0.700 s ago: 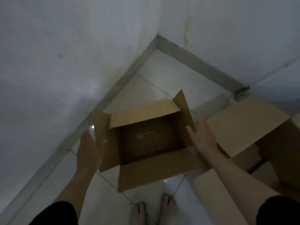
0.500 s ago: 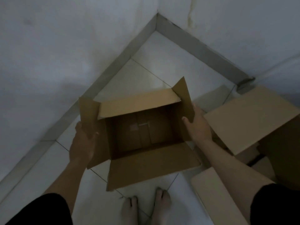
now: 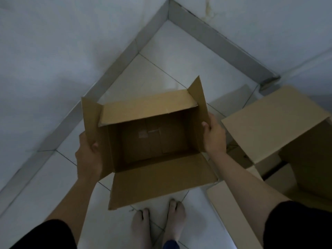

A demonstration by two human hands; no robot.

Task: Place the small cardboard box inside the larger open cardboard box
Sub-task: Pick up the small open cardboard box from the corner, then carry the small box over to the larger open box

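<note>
Two bare feet (image 3: 158, 225) are seen on the white tiled floor (image 3: 53, 194), just nearer than the small cardboard box (image 3: 152, 141). The box is held with all four flaps open, its near flap hanging toward the feet; only tape strips are seen on its dark bottom. The left hand (image 3: 89, 159) is closed on the box's left side flap, thumb inside the flap and the other fingers hidden behind it. The right hand (image 3: 214, 135) is clasped on the box's right side flap in the same way, thumb on the inner face. To the right of the held box, the larger open cardboard box (image 3: 305, 150) stands on the floor, one broad flap spread toward the held box. Beyond the held box, the grey skirting (image 3: 215, 36) of two walls meets in a corner.
</note>
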